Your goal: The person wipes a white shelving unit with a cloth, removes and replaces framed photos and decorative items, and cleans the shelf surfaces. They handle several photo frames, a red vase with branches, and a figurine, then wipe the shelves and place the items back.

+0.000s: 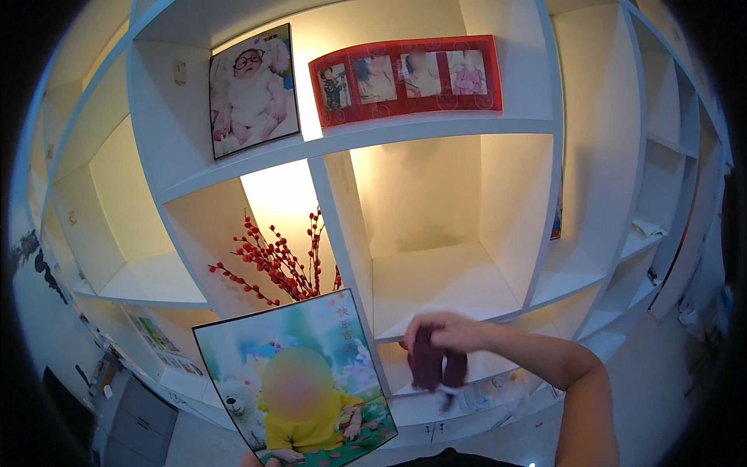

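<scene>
My right hand (446, 333) grips a bunched dark maroon cloth (426, 362), blurred and hanging down in front of a cabinet compartment's lower edge. A large framed photo of a child in yellow (303, 432) tilts at the lower middle, before the shelves. Only a few fingers of my left hand (251, 459) show at its bottom left corner, holding it; the rest is hidden behind the picture or past the view's edge. Red berry branches (280, 262) rise behind the photo from a compartment, their base covered by it.
A white shelf unit (432, 125) with lit compartments spans the view. On its upper shelf stand a framed baby photo (251, 93) and a red multi-photo frame (408, 79). A grey drawer cabinet (137, 417) is at lower left. A white cloth or paper (648, 229) lies on a right shelf.
</scene>
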Available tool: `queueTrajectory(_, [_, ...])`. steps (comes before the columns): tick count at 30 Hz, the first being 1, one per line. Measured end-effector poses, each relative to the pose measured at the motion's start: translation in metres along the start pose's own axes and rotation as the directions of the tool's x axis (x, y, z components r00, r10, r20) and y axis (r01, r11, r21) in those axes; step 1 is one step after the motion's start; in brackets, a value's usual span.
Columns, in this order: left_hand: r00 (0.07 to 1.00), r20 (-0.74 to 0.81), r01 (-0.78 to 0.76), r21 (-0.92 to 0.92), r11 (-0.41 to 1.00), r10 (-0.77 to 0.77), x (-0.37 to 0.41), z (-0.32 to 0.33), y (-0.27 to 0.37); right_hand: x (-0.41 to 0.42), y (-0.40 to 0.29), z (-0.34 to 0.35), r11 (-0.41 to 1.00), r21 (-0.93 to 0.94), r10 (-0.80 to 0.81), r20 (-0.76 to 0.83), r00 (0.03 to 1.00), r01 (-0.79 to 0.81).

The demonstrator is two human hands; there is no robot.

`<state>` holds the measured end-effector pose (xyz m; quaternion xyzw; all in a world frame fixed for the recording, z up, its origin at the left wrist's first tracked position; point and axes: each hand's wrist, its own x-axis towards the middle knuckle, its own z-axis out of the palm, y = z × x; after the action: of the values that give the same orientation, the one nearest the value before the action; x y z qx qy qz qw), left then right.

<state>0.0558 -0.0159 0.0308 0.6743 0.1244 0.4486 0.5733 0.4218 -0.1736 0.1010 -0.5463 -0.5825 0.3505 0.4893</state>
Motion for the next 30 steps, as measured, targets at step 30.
queueTrajectory(30, [0.990,0.137,0.002,-0.108,0.994,0.013,0.009,0.011,-0.006,-0.007,0.010,0.012,0.998,-0.067,0.008,0.207,0.978,0.006])
